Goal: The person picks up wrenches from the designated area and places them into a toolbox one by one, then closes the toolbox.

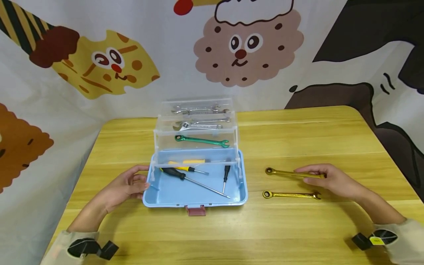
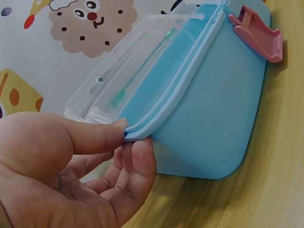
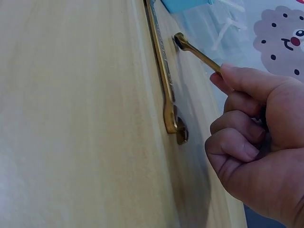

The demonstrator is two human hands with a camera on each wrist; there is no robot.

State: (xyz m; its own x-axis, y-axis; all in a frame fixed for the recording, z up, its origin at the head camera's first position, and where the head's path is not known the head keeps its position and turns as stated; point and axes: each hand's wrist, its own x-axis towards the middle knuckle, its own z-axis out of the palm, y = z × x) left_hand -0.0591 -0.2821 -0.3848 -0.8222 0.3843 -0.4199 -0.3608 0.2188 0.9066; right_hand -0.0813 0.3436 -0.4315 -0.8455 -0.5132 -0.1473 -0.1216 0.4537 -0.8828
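Note:
My left hand (image 1: 127,186) pinches the left rim of a light blue toolbox (image 1: 195,202) between thumb and fingers, plain in the left wrist view. In my right hand (image 1: 334,180) is a gold ratchet wrench (image 1: 285,172), gripped near its right end, with the ring end pointing left. The right wrist view shows this wrench raised off the table. A second gold wrench (image 1: 291,195) lies on the table just in front of it. Inside the box are a long black-handled screwdriver (image 1: 198,184), a small black screwdriver (image 1: 226,175) and yellow-handled screwdrivers (image 1: 193,161).
Clear stepped trays (image 1: 159,125) stand raised at the box's back, bearing a green wrench (image 1: 202,140) and several silver wrenches (image 1: 198,127). A pink latch (image 1: 196,211) hangs at the box's front. Behind the wooden table (image 1: 215,239) hangs a cartoon-printed cloth (image 1: 175,55).

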